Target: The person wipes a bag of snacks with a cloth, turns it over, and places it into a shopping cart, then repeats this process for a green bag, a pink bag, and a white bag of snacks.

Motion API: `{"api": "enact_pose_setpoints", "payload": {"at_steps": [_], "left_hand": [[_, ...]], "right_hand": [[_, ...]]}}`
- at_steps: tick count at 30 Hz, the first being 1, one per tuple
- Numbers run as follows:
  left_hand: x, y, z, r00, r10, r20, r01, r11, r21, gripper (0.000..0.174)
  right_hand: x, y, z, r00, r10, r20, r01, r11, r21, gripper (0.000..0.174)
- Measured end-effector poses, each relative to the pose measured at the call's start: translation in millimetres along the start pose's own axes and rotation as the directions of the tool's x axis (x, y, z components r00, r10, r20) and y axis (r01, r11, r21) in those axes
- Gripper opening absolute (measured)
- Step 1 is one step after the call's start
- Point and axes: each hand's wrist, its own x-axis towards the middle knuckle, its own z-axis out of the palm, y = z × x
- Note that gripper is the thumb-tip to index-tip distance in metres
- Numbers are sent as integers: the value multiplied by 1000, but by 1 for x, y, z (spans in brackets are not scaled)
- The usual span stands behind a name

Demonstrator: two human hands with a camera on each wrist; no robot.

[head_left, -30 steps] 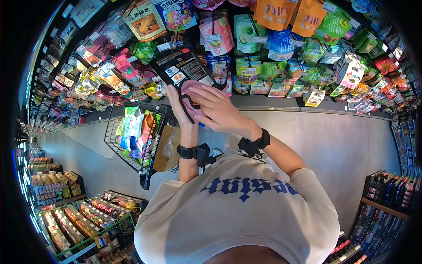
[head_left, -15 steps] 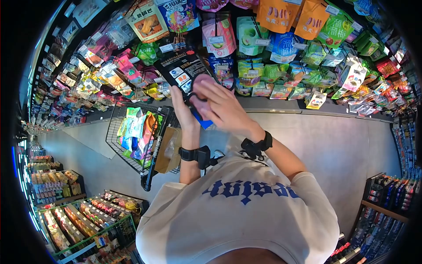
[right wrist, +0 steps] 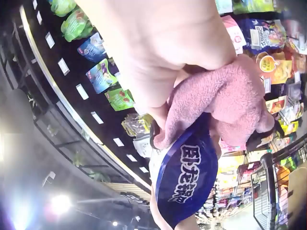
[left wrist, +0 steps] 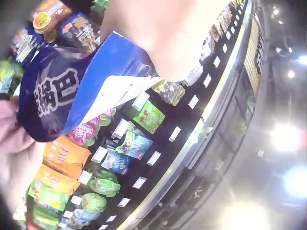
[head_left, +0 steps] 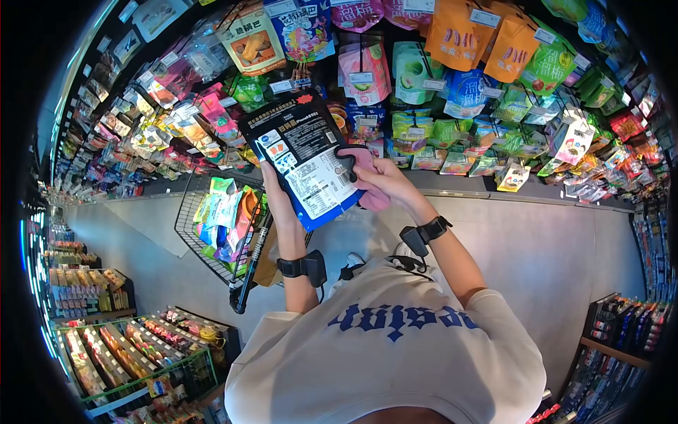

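A supermarket aisle with a grey floor runs under a rack of hanging snack bags (head_left: pixel 452 85), crowded with green, orange and pink packets and white price tags. In the head view a person in a white sweatshirt stands before that rack and holds a snack pouch (head_left: pixel 307 159) up in front of its lower rows, tilted, back side to the camera. The pouch is black with a red burst at the top, small white icons, a white printed table and a blue bottom edge. The left hand (head_left: pixel 275 191) grips the pouch from below along its lower left edge, fingers closed on it. The right hand (head_left: pixel 385 180) is curled round a pink cloth (head_left: pixel 374 198) that lies against the pouch's right edge. A wire shopping cart (head_left: pixel 212 212) full of bright packets stands below the rack, left of the arms. In the left wrist view the left hand (left wrist: pixel 153 33) fills the top of the picture with the pouch (left wrist: pixel 57 91) under it, showing a glossy blue face with big white characters, the rack behind. In the right wrist view the right hand (right wrist: pixel 163 52) clutches the fuzzy pink cloth (right wrist: pixel 225 100), which is pressed to the blue pouch (right wrist: pixel 184 182), and the cart (right wrist: pixel 283 187) shows at the rack's foot.
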Motion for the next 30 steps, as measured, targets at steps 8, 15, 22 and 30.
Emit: {"api": "enact_pose_setpoints", "payload": {"at_steps": [8,15,22,30], "left_hand": [[-5,7,-3,1000,8,-29,-3,985,175,30],[1,16,-28,991,-105,87,92,986,136,29],[1,10,-41,1000,-3,-24,17,793,609,89],[6,25,-59,990,-67,126,76,995,-65,75]], "right_hand": [[13,3,7,955,-254,-153,221,954,-202,29],[12,-7,15,981,-191,44,196,934,-300,28],[27,6,46,827,-542,-148,321,672,-668,26],[14,16,133,698,-667,260,661,462,-591,26]]}}
